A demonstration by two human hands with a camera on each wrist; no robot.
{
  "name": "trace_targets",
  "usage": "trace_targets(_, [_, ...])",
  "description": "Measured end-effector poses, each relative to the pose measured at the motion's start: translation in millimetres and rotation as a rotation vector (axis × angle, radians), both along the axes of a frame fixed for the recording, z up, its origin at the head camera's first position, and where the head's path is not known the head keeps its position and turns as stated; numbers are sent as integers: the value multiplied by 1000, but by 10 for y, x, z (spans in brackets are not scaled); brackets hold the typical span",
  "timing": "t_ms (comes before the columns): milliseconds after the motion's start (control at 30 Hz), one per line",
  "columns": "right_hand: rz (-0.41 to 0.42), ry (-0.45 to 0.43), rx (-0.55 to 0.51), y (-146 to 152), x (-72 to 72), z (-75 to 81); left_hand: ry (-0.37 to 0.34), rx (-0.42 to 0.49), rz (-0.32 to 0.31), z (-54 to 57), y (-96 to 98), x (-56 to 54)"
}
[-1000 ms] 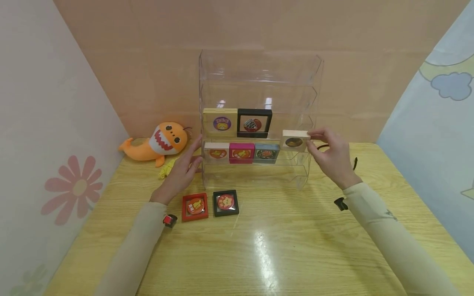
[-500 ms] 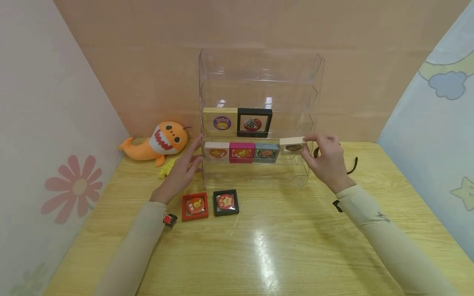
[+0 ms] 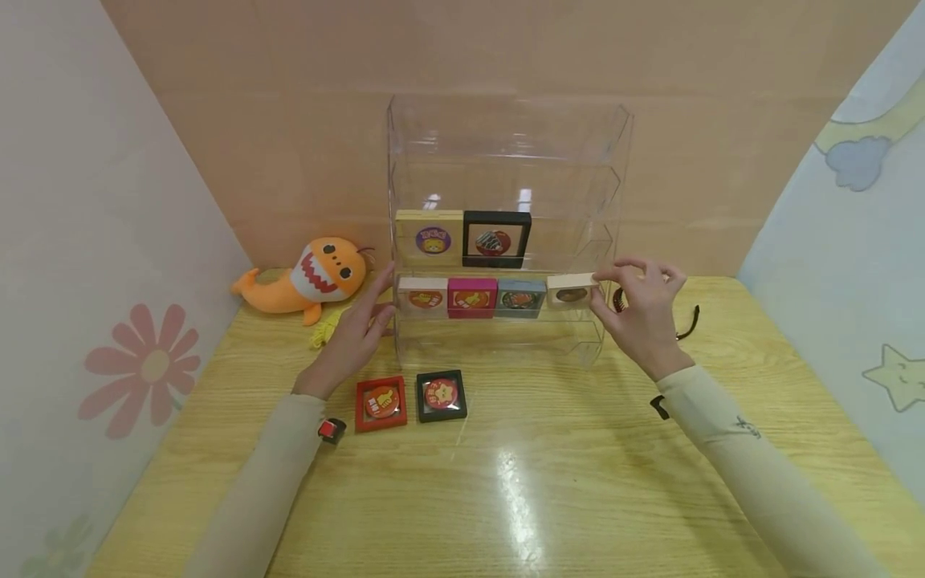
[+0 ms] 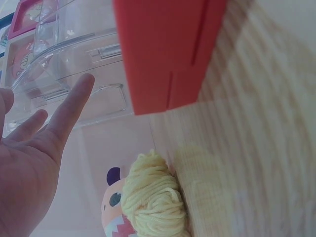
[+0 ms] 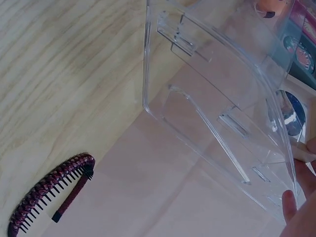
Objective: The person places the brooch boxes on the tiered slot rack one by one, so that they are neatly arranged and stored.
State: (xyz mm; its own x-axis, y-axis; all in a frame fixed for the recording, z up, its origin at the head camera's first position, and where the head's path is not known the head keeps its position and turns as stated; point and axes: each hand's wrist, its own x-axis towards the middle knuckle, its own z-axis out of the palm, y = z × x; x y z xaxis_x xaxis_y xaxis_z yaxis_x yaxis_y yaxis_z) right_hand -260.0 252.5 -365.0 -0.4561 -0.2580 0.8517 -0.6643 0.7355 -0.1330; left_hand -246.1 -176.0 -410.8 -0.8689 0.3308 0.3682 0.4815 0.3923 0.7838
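My right hand [image 3: 643, 309] pinches the right edge of a cream square display frame [image 3: 571, 291] with a round badge in it. This frame stands at the right end of a row on the clear acrylic rack [image 3: 506, 337]. To its left in that row are a grey-blue frame [image 3: 520, 299], a magenta frame [image 3: 472, 299] and a pale pink one [image 3: 423, 298]. One tier up sit a yellow frame [image 3: 429, 239] and a black frame [image 3: 496, 240]. My left hand [image 3: 354, 333] rests against the rack's left side with its fingers extended.
A red frame [image 3: 381, 404] and a dark green frame [image 3: 442, 395] lie on the table before the rack. An orange shark plush [image 3: 311, 277] and yellow yarn [image 4: 154, 197] are at the left. Behind my right hand lies a toothed headband [image 5: 52, 185].
My right hand has lowered the cream frame slightly onto the rack tier, bringing it level with the grey-blue one. The left hand stays in place.
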Motion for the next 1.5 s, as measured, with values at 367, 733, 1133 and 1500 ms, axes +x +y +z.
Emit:
trace_targets(367, [-35, -11, 107, 15, 11, -20, 1, -5, 4, -1, -7, 7])
trace_targets(733, [-65, -37, 282, 40, 59, -1, -1, 3, -1, -9, -8, 4])
trace_targets(1133, [-53, -15, 253, 17, 149, 81, -6, 2, -4, -4, -4, 6])
trace_targets(1500, [48, -6, 31, -182, 393, 311, -4, -3, 7, -14, 9, -3])
